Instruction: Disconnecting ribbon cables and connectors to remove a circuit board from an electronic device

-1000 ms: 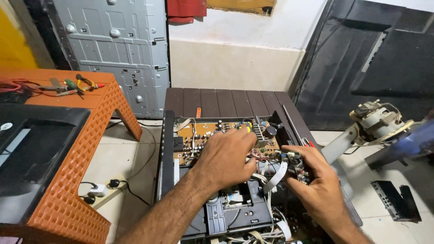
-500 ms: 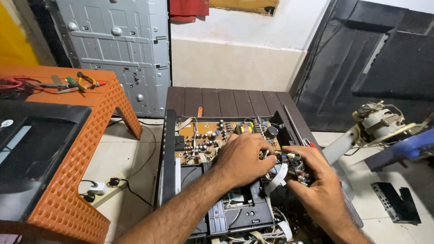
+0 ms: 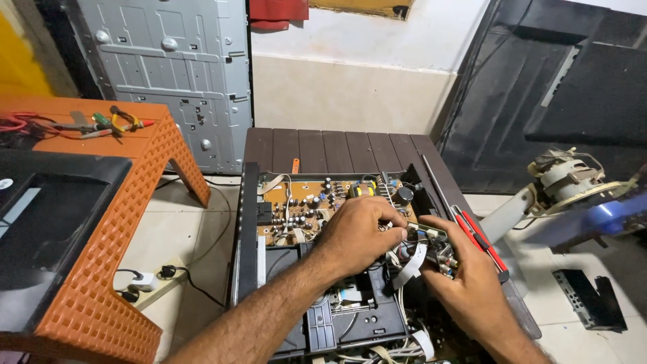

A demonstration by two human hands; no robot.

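An opened electronic player [image 3: 317, 269] lies on a dark brown slatted table [image 3: 337, 149], its brown circuit board [image 3: 303, 205] exposed. My left hand [image 3: 357, 232] reaches in over the board, fingers pinched on wires and a small part at the unit's right side. My right hand [image 3: 465, 276] holds a small connector board [image 3: 438, 249] with a white ribbon cable [image 3: 411, 263] hanging from it. The two hands almost touch. The black disc mechanism [image 3: 350, 317] sits below my left wrist.
A red-handled screwdriver [image 3: 482, 239] lies on the table's right edge. An orange plastic table [image 3: 108, 222] with pliers [image 3: 121, 123] and a black screen stands left. A power strip [image 3: 145, 283] lies on the floor. A fan motor [image 3: 573, 182] lies at right, a grey metal panel [image 3: 175, 74] behind.
My left hand has slid rightward across the board toward my right hand. My right hand has stayed at the unit's right side with the small board.
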